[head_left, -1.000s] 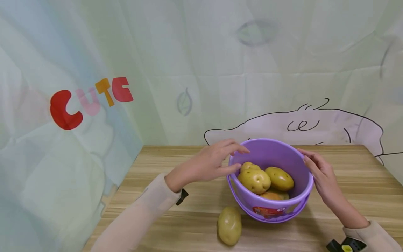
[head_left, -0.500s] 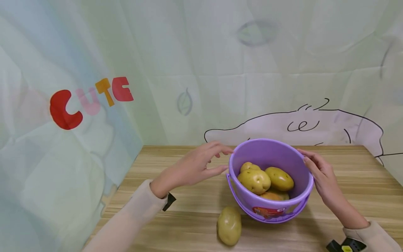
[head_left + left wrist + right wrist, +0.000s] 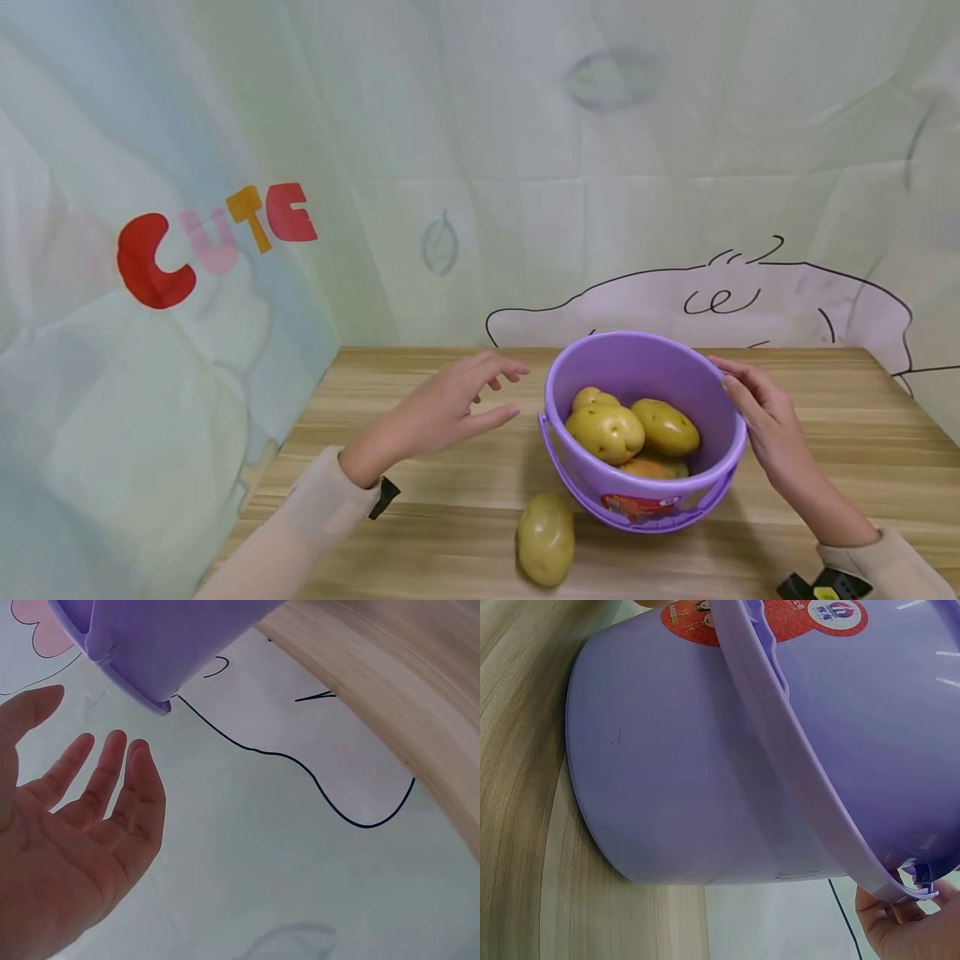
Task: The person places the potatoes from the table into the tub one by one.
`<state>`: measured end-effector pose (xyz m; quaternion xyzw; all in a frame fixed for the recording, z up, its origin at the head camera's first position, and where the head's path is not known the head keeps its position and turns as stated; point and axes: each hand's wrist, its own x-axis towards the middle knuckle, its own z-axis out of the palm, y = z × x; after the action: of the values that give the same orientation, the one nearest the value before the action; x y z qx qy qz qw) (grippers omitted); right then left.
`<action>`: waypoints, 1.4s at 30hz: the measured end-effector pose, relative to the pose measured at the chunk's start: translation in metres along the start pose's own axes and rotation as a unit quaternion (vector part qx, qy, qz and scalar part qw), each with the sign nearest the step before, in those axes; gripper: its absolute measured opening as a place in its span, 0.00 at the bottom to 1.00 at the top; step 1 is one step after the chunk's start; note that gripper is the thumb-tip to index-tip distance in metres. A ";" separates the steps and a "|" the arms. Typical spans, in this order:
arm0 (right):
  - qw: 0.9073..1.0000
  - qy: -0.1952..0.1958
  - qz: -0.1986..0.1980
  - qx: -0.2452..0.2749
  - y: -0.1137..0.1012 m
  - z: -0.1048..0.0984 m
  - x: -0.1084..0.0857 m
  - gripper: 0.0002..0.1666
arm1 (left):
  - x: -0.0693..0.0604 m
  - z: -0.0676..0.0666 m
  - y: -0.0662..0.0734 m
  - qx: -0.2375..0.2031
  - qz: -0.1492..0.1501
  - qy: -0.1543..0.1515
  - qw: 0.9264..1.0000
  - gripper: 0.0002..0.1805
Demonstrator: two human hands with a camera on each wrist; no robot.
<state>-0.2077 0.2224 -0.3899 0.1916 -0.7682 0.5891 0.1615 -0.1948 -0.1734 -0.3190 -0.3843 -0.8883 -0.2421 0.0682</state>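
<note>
A purple plastic bucket [image 3: 633, 362] stands on the wooden table, its handle [image 3: 555, 458] hanging down at the front. Several potatoes [image 3: 607, 433] lie inside; the lower ones are partly hidden. One more potato [image 3: 547, 540] rests on the table in front of the bucket, to its left. My right hand [image 3: 768, 425] holds the bucket's right rim near the handle joint, as the right wrist view also shows with the hand [image 3: 915, 930] there. Left of the bucket, my left hand [image 3: 442, 408] hovers with fingers spread and nothing in them, apart from the rim.
The wooden table [image 3: 420, 517] reaches back to a pale printed curtain [image 3: 465, 167], which hangs behind and along the left side. Red, pink and orange letters [image 3: 157, 262] are printed on it. A red label [image 3: 641, 506] marks the bucket's front.
My left hand has drawn away from the bucket's left rim, moving left and slightly down. The right hand, bucket and potatoes have stayed put.
</note>
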 end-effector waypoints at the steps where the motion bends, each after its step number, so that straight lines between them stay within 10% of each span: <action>1: 1.000 0.001 0.000 -0.002 0.000 0.000 0.000 0.21 | -0.001 0.001 -0.001 -0.001 -0.005 -0.003 1.000 0.25; 42: 0.999 0.008 -0.006 -0.031 0.000 0.001 0.000 0.21 | -0.025 0.068 -0.009 -0.060 -0.036 -0.117 0.991 0.30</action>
<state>-0.2076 0.2218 -0.3896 0.1866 -0.7838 0.5652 0.1773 -0.1795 -0.1625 -0.3897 -0.3816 -0.8872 -0.2501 -0.0683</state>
